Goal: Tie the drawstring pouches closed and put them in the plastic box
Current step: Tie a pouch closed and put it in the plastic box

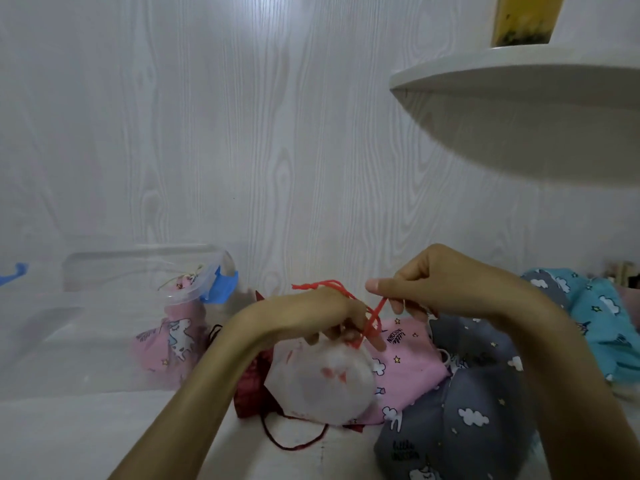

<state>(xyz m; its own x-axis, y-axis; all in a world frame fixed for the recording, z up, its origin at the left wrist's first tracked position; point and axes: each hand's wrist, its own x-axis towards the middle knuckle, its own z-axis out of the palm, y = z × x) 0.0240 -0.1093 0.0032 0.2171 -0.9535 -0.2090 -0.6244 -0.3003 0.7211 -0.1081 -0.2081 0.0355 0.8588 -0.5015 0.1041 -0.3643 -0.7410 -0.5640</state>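
Note:
A white drawstring pouch (pixel 320 384) with red marks sits at the centre, its gathered neck under my left hand (pixel 322 315), which pinches the neck and the red drawstring (pixel 372 315). My right hand (pixel 429 284) pinches the other end of the red cord, lifted up and to the right of the neck. A clear plastic box (pixel 69 327) with a blue clip stands at the left; a pink unicorn pouch (pixel 173 337) is inside it.
A flat pink unicorn pouch (pixel 412 365), a stuffed grey cloud-print pouch (pixel 453 420) and blue cloud-print pouches (pixel 602 317) lie to the right. A dark red pouch (pixel 251 393) lies under the white one. A white shelf (pixel 519 81) juts out overhead at the right.

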